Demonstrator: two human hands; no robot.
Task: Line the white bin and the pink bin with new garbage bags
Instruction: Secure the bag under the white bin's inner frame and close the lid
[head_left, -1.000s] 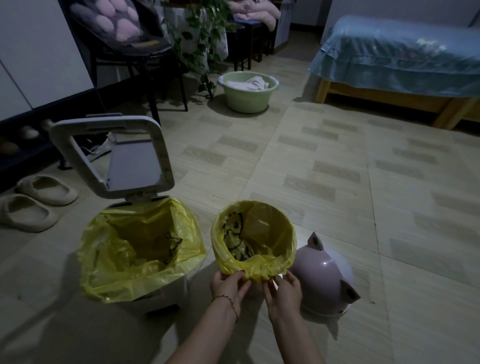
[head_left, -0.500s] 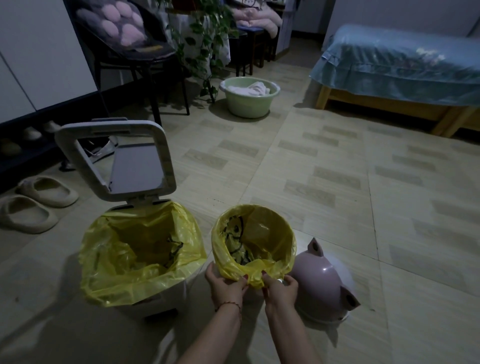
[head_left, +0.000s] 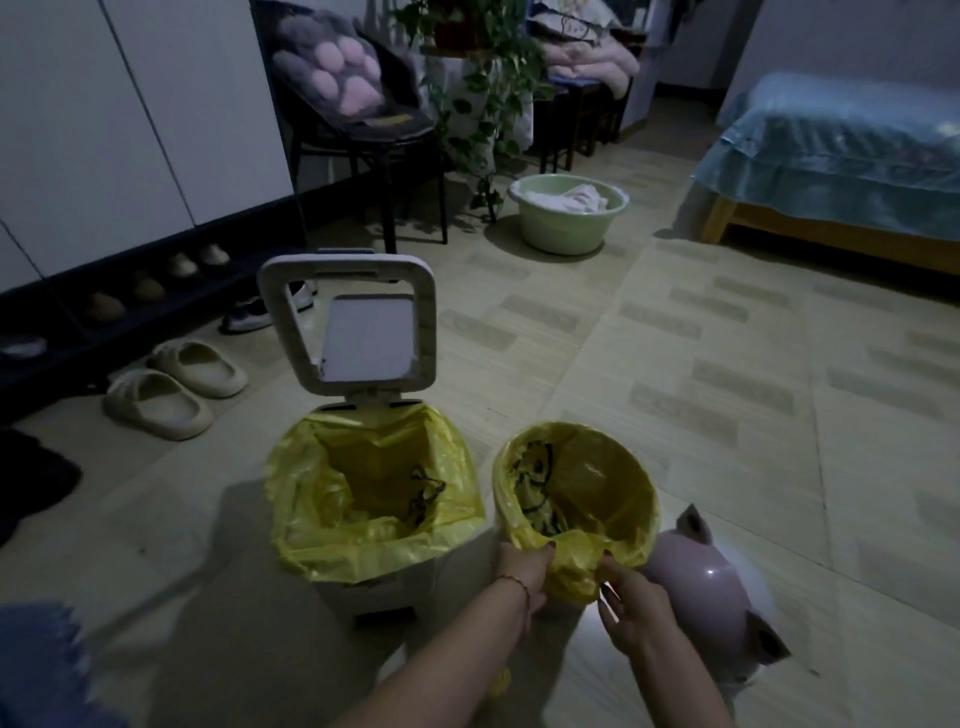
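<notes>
Between the two hands, a bunched fold of yellow bag (head_left: 571, 571) hangs over the near rim of the round bin, whose pink body is almost wholly hidden by the liner. The left hand (head_left: 522, 566) has its fingers curled into the plastic on one side of the bunch; the right hand (head_left: 631, 605) pinches it from the other side with curled fingers. A thin bracelet sits on the left wrist. Just right of the right hand, a pink dome lid with pointed ears (head_left: 711, 587) lies on the floor, touching or nearly touching the bin.

Left of the left hand stands the white bin (head_left: 384, 587), its square lid (head_left: 358, 322) tipped up and open, a second yellow bag (head_left: 322, 519) draped loosely over its rim.

Everything rests on pale floor tiles (head_left: 727, 389) patterned with darker rectangles, in dim light. Far ahead of the hands sit a green basin (head_left: 566, 223) holding cloth, a trailing plant (head_left: 478, 104) and a dark chair with a paw-shaped cushion (head_left: 332, 73). Ahead and left, beige slippers (head_left: 176, 384) lie near a low shoe shelf under white cabinet doors. Far to the right, a bed (head_left: 841, 161) with a blue cover stands on a wooden frame.
</notes>
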